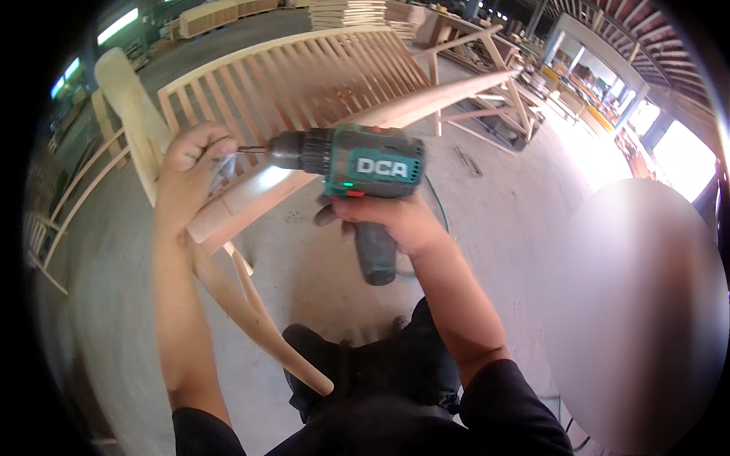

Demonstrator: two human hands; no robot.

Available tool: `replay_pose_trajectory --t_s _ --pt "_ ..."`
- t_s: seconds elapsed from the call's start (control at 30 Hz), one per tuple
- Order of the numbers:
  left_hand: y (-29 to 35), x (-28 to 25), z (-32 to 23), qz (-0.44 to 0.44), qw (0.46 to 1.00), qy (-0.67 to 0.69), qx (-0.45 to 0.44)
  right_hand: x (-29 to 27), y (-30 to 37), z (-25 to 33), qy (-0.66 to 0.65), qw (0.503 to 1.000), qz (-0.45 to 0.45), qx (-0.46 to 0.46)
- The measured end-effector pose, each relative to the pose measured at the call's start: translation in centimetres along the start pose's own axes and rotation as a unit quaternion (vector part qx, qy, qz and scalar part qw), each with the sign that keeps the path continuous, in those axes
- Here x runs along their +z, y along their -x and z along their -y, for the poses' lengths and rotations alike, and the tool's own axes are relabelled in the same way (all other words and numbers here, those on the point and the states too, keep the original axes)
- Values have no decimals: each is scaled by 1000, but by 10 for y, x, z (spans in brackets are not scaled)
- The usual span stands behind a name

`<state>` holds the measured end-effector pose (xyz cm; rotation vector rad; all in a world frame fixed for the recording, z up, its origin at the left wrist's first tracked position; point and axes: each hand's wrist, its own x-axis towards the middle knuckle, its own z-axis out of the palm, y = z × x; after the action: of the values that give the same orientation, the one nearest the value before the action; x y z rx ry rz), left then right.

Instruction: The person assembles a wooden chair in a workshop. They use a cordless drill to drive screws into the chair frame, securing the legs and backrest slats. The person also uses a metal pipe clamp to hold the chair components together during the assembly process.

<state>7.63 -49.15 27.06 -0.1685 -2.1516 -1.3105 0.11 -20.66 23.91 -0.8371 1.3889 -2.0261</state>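
My right hand [395, 220] grips the handle of a green and black cordless drill [380, 163], its work light shining on pale wood. The drill lies level and points left, with a thin bit [252, 150] in its chuck. At the bit's tip my left hand [196, 156] is closed, thumb and fingers pinched together; what they hold is too small to make out. Beneath the drill and the left wrist runs a thick wooden rail [251, 201] of a slatted wooden bench frame [304, 76]. A curved wooden leg [266, 327] slopes from the rail toward my lap.
A tall wooden post [133, 99] rises at the left, beside curved wooden frames [84, 201]. Behind stand stacked wooden slats [347, 14] and another wooden frame [487, 83]. A thin metal piece [470, 161] lies on the concrete floor [502, 205]. A cable trails at lower right.
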Motion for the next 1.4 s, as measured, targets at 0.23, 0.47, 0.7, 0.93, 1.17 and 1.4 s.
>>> replay_pose_trajectory --t_s 0.23,0.47,0.7,0.93,1.17,1.4 --pt "-2 -2 14 -24 995 75 -57 3 1 -21 -125 991 16 35" --pt "3 4 5 -76 993 53 -75 17 -5 -45 -190 981 21 19" --pt "5 1 7 -73 995 44 -57 38 2 -49 -196 980 -24 22" --pt "0 -1 6 -31 998 29 -42 48 3 -58 -222 975 -23 -3" --pt "9 -16 28 24 997 73 -29 60 -7 -76 -242 969 -45 -27" --pt "-26 -23 34 81 990 -83 -82 49 28 -124 -128 967 -130 -177"
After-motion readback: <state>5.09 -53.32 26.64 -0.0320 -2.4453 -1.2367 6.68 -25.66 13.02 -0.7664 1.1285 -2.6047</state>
